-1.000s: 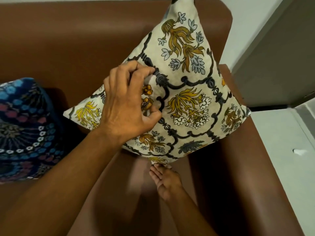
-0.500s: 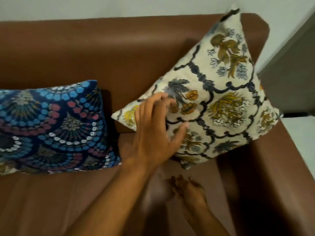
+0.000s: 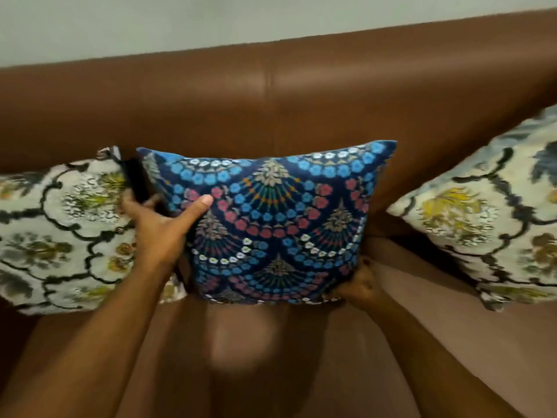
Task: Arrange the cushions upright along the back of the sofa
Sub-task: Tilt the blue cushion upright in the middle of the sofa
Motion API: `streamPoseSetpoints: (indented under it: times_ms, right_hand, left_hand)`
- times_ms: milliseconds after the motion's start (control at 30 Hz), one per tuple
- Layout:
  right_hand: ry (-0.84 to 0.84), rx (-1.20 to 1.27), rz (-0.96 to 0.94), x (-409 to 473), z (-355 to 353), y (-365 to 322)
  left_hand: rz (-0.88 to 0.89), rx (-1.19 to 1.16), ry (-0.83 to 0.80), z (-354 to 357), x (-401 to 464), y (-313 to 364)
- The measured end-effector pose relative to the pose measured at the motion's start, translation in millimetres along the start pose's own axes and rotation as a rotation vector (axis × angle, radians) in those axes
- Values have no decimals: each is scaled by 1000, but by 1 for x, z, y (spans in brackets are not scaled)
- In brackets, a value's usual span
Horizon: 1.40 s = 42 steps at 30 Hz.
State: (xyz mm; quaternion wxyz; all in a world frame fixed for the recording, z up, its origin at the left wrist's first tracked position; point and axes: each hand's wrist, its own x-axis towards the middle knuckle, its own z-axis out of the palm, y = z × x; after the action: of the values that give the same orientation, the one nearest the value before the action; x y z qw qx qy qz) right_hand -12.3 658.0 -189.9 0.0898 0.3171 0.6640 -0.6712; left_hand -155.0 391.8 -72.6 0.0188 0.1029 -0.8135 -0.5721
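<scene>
Frame centre: left hand (image 3: 159, 224) clasps blue cushion's (image 3: 271, 224) left edge, right hand (image 3: 360, 285) grips its lower right corner.

We note a pale grey-white wall (image 3: 150, 22) behind a brown leather sofa (image 3: 331, 95), its backrest seamed vertically at centre, evenly lit.

Plain pale wall (image 3: 150, 22) above and behind, blurred, without visible detail.

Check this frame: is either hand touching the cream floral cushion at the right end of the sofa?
No: the left hand and right hand both grip the blue patterned cushion, while the right-end cream floral cushion sits untouched.
</scene>
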Motion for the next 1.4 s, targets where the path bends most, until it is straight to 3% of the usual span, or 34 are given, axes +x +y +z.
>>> streamPoseSetpoints:
  times_ms: [100,267,433,600,800,900,1000,1100,1233,1400]
  right_hand:
    - [5,90,36,-9,32,2]
    - [-97,417,427,-68,103,28]
    - [29,738,580,-55,139,36]
    - [158,736,379,-20,132,36]
    - [225,661,315,-23,130,37]
    - [267,656,333,-24,130,40]
    - [366,500,416,-24,131,41]
    - [355,400,533,-34,130,39]
    - [244,658,487,-38,130,42]
    - [241,724,391,-42,136,46]
  left_hand:
    - [162,126,-185,-9,19,38]
    - [544,284,-290,6,15,120]
    - [643,502,-407,50,18,123]
    - [724,412,-310,67,27,113]
    - [681,250,-297,74,27,101]
    - [689,294,-339,70,22,98]
    - [849,431,-423,51,13,93]
    - [877,530,-324,27,-2,68]
    - [787,529,-127,20,-13,25]
    - [812,492,-93,27,-19,8]
